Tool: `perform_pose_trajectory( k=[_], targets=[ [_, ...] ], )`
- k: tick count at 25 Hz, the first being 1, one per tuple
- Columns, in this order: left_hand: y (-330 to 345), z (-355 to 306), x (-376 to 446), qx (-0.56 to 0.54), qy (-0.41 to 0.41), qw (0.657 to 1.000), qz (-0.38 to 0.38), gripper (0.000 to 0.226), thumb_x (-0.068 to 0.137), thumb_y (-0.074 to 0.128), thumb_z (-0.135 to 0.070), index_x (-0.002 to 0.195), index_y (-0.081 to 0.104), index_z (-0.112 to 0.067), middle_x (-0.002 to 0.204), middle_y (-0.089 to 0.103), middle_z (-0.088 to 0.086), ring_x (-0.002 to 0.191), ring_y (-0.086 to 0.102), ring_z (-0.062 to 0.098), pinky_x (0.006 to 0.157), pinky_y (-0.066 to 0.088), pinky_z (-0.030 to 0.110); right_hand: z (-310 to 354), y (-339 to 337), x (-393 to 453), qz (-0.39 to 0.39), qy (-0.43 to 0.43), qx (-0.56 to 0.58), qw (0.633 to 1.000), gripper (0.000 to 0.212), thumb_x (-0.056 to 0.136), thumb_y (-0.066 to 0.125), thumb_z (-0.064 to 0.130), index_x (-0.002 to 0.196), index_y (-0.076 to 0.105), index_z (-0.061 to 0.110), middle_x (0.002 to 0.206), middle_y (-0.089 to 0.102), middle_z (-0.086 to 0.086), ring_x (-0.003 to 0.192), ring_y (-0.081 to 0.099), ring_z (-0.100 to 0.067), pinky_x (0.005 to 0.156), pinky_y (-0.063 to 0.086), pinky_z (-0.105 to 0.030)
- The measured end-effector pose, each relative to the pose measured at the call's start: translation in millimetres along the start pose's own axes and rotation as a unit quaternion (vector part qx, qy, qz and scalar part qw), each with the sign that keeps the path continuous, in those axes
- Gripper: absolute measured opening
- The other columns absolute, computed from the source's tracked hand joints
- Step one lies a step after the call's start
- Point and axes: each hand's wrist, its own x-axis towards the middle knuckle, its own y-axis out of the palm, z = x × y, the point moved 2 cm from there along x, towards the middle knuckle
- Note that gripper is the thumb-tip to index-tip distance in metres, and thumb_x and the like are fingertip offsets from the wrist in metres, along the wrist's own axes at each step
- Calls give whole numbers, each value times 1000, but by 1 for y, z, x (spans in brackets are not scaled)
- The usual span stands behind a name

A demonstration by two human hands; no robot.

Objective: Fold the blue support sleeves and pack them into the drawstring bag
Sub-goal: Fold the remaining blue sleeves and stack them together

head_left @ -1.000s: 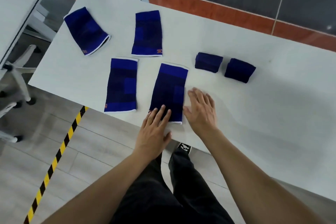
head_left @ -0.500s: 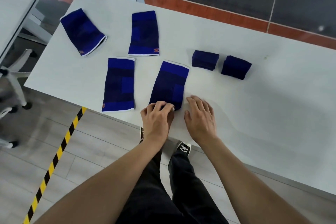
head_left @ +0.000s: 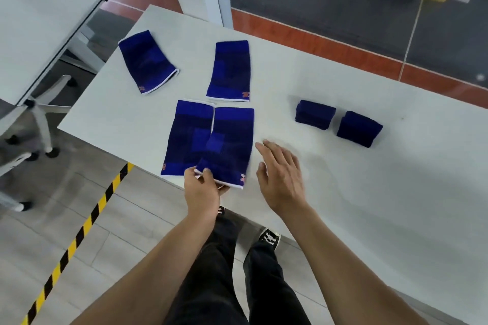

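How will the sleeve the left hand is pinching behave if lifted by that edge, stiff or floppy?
Probably floppy: the pinched sleeve is flat knit fabric, and its near edge already bends where the left hand lifts it. Likely light, since a fingertip pinch moves it. It may drag on the neighbouring sleeve, whose edge it overlaps.

Even, fairly bright daylight fills the scene; the white table reads pale and slightly washed, without hard glare; shadows are soft, a faint one beside the right hand, thin dark ones under the folded sleeves at far right; the right hand is motion-blurred; wide-angle bending curves the table edges and floor lines near the frame borders; overall detail is slightly soft.
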Motion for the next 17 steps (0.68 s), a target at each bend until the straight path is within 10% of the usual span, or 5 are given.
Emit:
perform_pose_trajectory(
  k=[6, 12, 17],
  targets=[
    [-9, 0, 0, 187, 128, 972, 54, 31, 96, 65, -19, 124, 52, -18, 103, 64, -3, 76, 72, 17, 71, 61, 29, 12, 30, 2, 83, -15, -51, 995, 51, 96, 57, 19, 146, 50, 16, 150, 51, -5, 143, 41, -22, 123, 24, -42],
    [2, 10, 1, 538, 444, 714, 58, 47, 88, 71, -20, 133, 59, -24, 139, 54, 4, 128, 49, 28, 108, 42, 40, -2, 25, -7, 69, 18, -92, 993, 54, 88, 67, 22, 141, 56, 15, 145, 56, -6, 138, 46, -24, 120, 24, -43],
    [5, 21, 5, 595, 406, 681, 127, 54, 94, 56, -27, 147, 44, -29, 157, 40, 6, 148, 30, 31, 122, 20, 44, -6, 22, -5, 70, 37, -100, 992, 54, 89, 68, 25, 141, 56, 14, 145, 56, -6, 139, 45, -25, 120, 25, -44]
  ],
)
